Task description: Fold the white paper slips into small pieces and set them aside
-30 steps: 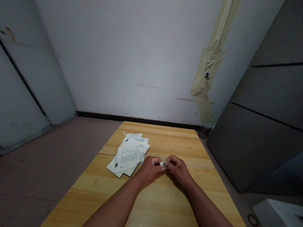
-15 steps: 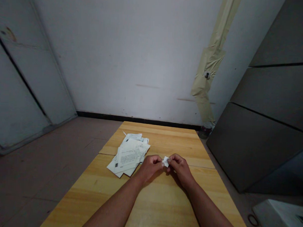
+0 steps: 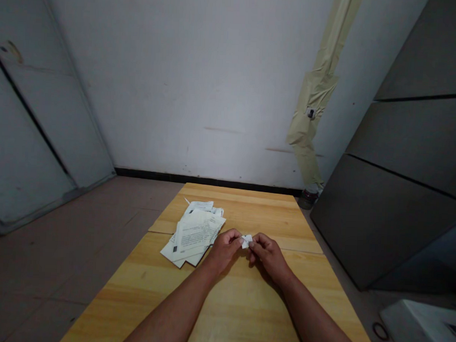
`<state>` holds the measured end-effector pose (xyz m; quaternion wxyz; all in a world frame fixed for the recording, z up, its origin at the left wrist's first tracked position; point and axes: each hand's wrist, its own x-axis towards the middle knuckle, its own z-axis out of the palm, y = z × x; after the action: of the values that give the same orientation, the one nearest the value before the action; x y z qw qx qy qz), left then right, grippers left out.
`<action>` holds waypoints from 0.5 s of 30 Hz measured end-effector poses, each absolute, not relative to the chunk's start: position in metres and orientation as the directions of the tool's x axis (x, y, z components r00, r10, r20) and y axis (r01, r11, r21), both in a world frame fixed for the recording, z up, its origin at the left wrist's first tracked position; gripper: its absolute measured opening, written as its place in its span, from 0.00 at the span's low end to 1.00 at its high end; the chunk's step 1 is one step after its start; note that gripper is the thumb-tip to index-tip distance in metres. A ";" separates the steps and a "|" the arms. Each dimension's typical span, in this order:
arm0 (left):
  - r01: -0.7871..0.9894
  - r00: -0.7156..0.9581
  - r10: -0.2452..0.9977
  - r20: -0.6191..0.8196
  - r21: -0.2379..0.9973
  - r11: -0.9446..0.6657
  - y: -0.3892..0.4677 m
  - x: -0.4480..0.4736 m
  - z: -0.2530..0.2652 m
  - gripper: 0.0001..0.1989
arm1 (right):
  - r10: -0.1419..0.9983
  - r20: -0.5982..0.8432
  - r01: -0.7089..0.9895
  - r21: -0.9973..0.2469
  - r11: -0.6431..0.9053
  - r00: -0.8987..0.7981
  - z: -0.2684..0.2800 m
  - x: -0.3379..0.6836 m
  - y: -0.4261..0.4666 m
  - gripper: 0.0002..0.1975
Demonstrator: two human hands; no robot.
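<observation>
Wooden table (image 3: 245, 311) runs away from me toward the wall. A loose pile of printed sheets (image 3: 194, 231) lies on its left-centre part, just beside my left hand. My left hand (image 3: 225, 247) and right hand (image 3: 268, 252) meet over the middle of the table, fingertips facing each other. Both are pinched narrow on one small folded bit of white paper (image 3: 246, 241) — it sits right between them, lifted slightly off the wood. Its long axis looks roughly left-right, from one pinch to the other, though it is too small to be sure. Neither hand is nearer — each grips one end.
</observation>
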<state>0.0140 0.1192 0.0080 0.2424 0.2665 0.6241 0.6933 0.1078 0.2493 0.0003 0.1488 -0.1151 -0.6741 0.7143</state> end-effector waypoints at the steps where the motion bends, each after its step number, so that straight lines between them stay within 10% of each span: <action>1: -0.017 -0.739 0.671 0.062 0.994 -0.110 0.119 0.015 0.010 0.14 | 0.375 0.031 -0.057 -0.997 -0.057 -0.926 0.001 0.108 0.248 0.16; 15: 0.067 -0.745 0.666 0.042 0.998 0.011 0.124 0.015 -0.006 0.14 | 0.439 0.050 -0.025 -0.998 0.063 -0.897 0.000 0.106 0.247 0.11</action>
<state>0.0151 0.1242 -0.0056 0.2312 0.2725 0.6723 0.6483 0.1059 0.2473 -0.0004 0.1734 -0.1461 -0.7080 0.6688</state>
